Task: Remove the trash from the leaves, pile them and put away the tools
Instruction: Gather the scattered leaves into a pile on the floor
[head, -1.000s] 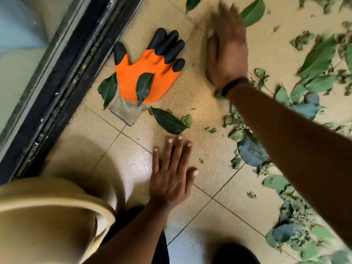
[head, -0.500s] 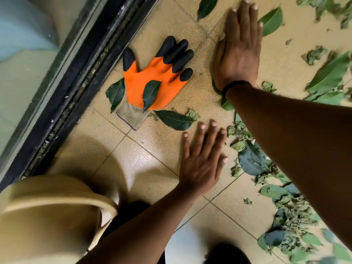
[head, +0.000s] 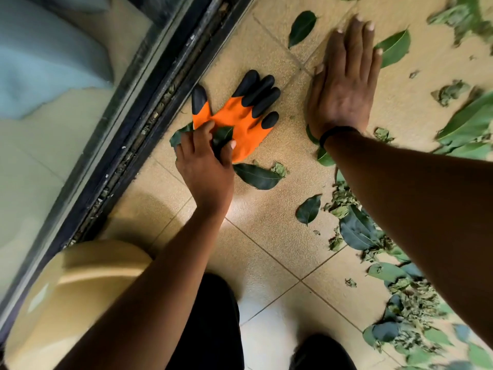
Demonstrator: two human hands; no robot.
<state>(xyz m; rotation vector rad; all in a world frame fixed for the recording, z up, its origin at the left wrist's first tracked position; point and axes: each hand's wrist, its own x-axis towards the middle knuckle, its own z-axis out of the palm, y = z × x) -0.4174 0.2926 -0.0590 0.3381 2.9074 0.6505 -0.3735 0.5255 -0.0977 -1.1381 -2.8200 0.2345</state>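
Note:
An orange work glove (head: 241,121) with black fingertips lies flat on the tan tiled floor beside the door track. My left hand (head: 205,161) is on the glove's cuff end, its fingers and thumb curled around the cuff and a dark leaf (head: 222,134) lying on it. My right hand (head: 344,81) lies flat on the floor to the right of the glove, fingers straight. Green leaves are scattered around: one (head: 257,176) just below the glove, one (head: 301,28) above it, one (head: 393,48) by my right fingertips. A thicker band of leaves (head: 400,276) runs along the right.
A black sliding-door track (head: 149,121) with debris runs diagonally on the left, glass beyond it. A tan plastic chair (head: 66,297) sits at the lower left. My dark-clothed legs (head: 213,324) are at the bottom middle.
My left hand moved from the bare floor up and left onto the glove's cuff and closed around it. My right hand stayed flat on the floor.

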